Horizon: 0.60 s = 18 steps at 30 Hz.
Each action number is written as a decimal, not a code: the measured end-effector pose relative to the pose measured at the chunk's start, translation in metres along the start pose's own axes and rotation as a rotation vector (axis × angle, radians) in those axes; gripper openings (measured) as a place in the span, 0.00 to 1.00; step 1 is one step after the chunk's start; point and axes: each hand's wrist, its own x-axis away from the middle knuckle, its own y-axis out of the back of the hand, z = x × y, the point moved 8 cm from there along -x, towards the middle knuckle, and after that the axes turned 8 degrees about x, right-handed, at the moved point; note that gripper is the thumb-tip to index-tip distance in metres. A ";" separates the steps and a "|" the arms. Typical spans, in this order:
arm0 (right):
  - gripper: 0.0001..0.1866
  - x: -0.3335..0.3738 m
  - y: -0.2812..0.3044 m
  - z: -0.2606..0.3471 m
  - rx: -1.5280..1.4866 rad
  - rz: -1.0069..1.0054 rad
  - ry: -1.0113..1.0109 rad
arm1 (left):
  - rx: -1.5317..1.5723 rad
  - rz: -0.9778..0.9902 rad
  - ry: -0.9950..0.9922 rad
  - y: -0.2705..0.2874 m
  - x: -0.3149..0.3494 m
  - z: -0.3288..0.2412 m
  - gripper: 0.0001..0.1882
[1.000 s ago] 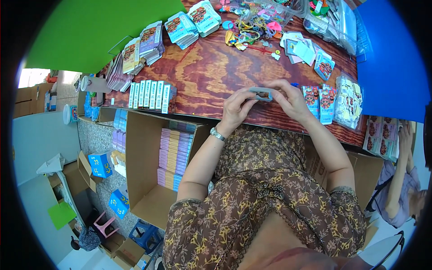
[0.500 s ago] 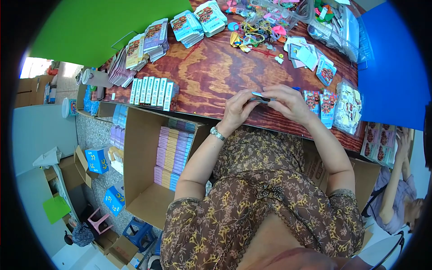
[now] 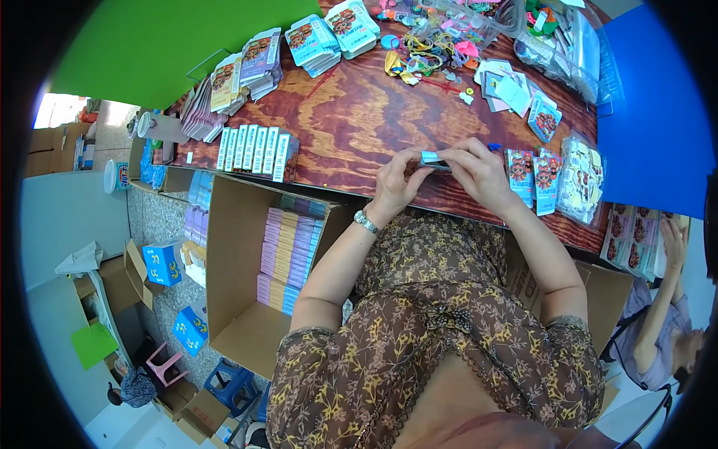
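Both hands meet over the front part of the table, pinching a small flat cardboard box (image 3: 431, 158) with a light blue end turned up. My left hand (image 3: 396, 183) grips its left side between thumb and fingers. At its right end the fingers of my right hand (image 3: 479, 176) are bent and pressed on the top edge. Fingers hide most of the box, so its front cannot be seen. Close to my right hand lie two light blue printed boxes (image 3: 521, 177) and a clear tray (image 3: 598, 213) of white and yellow pieces.
Upright boxes (image 3: 258, 153) form a row at left, below stacks of flat printed cartons (image 3: 310, 49). Colourful bands and trinkets (image 3: 441, 52) lie at the far side, near loose cards (image 3: 512, 93). A large carton (image 3: 239, 284) stands below the table edge; a co-worker's hand (image 3: 673, 243) is at right.
The box has tilted slightly, and its light blue end shows more where a dark gap was visible. My right fingers have drawn in closer on it; both hands stay in the same place.
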 end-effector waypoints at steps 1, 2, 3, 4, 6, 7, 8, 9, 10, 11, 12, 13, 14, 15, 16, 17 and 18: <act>0.16 0.002 -0.001 0.003 0.030 -0.030 0.022 | 0.001 0.001 0.001 0.000 -0.001 -0.002 0.19; 0.17 0.004 -0.001 0.005 0.060 -0.060 0.045 | -0.012 -0.001 -0.008 0.000 -0.003 -0.006 0.19; 0.17 0.006 -0.002 0.006 0.060 -0.060 0.044 | -0.026 -0.004 -0.017 0.000 -0.004 -0.009 0.19; 0.18 0.007 -0.003 0.011 0.127 -0.073 0.088 | -0.027 -0.005 -0.017 0.000 -0.003 -0.009 0.19; 0.20 0.008 -0.003 0.014 0.192 -0.086 0.134 | -0.033 -0.005 -0.007 0.000 -0.002 -0.009 0.19; 0.20 0.009 -0.003 0.013 0.170 -0.072 0.149 | -0.034 -0.007 -0.007 0.000 -0.002 -0.009 0.19; 0.21 0.010 -0.003 0.013 0.147 -0.058 0.163 | -0.024 0.001 -0.003 -0.001 -0.001 -0.008 0.19; 0.21 0.011 -0.003 0.012 0.147 -0.057 0.165 | -0.014 0.009 0.000 -0.001 -0.001 -0.008 0.19; 0.22 0.012 -0.003 0.011 0.136 -0.048 0.158 | -0.015 0.007 -0.001 -0.001 -0.001 -0.007 0.19; 0.22 0.013 -0.003 0.011 0.124 -0.038 0.151 | -0.049 0.012 -0.017 -0.001 -0.001 -0.008 0.19; 0.22 0.012 -0.003 0.011 0.125 -0.038 0.154 | -0.083 0.017 -0.033 -0.001 -0.001 -0.008 0.19; 0.21 0.012 -0.002 0.017 0.144 -0.039 0.203 | -0.081 0.018 -0.032 0.000 -0.002 -0.011 0.19; 0.21 0.013 -0.002 0.022 0.163 -0.039 0.252 | -0.136 0.039 -0.067 0.000 -0.003 -0.016 0.18; 0.21 0.015 -0.002 0.019 0.164 -0.038 0.250 | -0.192 0.061 -0.101 -0.001 -0.004 -0.020 0.17; 0.22 0.017 -0.001 0.013 0.101 -0.011 0.219 | -0.191 0.062 -0.099 -0.001 -0.005 -0.022 0.17; 0.23 0.019 -0.003 0.009 0.038 0.016 0.188 | -0.193 0.053 -0.100 -0.001 -0.006 -0.024 0.16; 0.23 0.022 -0.003 0.010 0.036 0.018 0.185 | -0.194 0.045 -0.102 0.000 -0.007 -0.025 0.15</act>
